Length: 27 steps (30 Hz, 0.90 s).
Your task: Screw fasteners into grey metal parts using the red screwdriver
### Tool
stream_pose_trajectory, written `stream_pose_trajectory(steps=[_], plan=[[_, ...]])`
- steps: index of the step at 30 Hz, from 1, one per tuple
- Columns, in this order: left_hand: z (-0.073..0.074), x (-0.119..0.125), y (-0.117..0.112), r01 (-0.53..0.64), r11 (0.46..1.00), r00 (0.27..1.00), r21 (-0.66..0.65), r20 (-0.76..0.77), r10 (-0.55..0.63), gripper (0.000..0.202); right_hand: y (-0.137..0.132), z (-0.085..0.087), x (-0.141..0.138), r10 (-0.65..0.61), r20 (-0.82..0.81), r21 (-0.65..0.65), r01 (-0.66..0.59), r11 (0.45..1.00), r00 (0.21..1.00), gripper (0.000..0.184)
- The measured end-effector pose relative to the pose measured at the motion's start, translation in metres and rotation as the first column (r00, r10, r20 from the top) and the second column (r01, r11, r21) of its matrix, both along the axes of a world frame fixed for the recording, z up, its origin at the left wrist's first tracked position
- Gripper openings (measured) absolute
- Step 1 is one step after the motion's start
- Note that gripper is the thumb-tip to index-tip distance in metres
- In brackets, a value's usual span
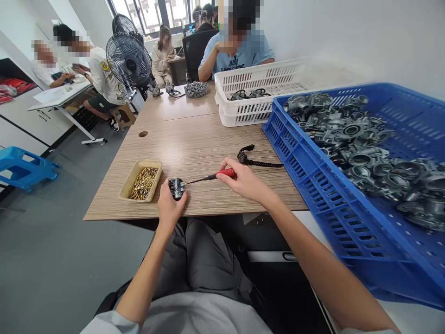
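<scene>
My left hand (169, 207) grips a small grey metal casting (176, 187) and holds it on the wooden table (194, 144) near the front edge. My right hand (243, 180) is closed round a red-handled screwdriver (222, 174). Its dark shaft points left, with the tip at the casting. A shallow tan tray of brass screws (142, 182) sits just left of my left hand. A black strap-like item (252, 159) lies on the table just beyond my right hand.
A big blue crate (313, 185) full of grey metal castings (365, 144) fills the right side. Behind it stands a white basket (250, 97) holding a few parts. Other people sit at the far end and at a left table, by a black fan (129, 60). A blue stool (21, 168) stands at left.
</scene>
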<state>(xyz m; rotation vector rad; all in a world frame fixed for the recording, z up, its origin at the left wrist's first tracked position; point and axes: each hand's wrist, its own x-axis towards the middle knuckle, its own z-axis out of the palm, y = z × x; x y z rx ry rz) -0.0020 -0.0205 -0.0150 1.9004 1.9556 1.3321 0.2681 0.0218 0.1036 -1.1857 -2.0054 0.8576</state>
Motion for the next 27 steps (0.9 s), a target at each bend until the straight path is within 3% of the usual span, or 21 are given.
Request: stream_pose_trajectory(steps=[13, 17, 19, 23, 27], plan=[[0.001, 0.0, 0.001, 0.004, 0.999, 1.0, -0.04, -0.004, -0.004, 0.068, 0.001, -0.004, -0.005, -0.089, -0.035, -0.006, 0.089, 0.996, 0.995, 0.025], [0.007, 0.001, 0.007, 0.031, 0.994, 0.999, -0.108, -0.009, -0.032, 0.069, -0.001, -0.012, -0.008, -0.231, -0.085, 0.059, 0.236, 0.97, 0.969, 0.026], [0.013, -0.002, 0.012, 0.096, 0.984, 0.995, -0.149, -0.015, -0.099, 0.068, -0.005, -0.02, -0.01, -0.299, -0.193, -0.007, 0.303, 0.953, 0.935, 0.03], [0.023, -0.013, 0.021, 0.277, 0.93, 0.958, -0.241, -0.011, -0.288, 0.077, -0.016, -0.044, -0.014, -0.391, -0.442, -0.238, 0.314, 0.919, 0.808, 0.04], [0.023, -0.025, 0.022, 0.356, 0.906, 0.931, -0.23, 0.002, -0.365, 0.086, -0.025, -0.065, -0.016, -0.436, -0.496, -0.325, 0.306, 0.895, 0.751, 0.045]])
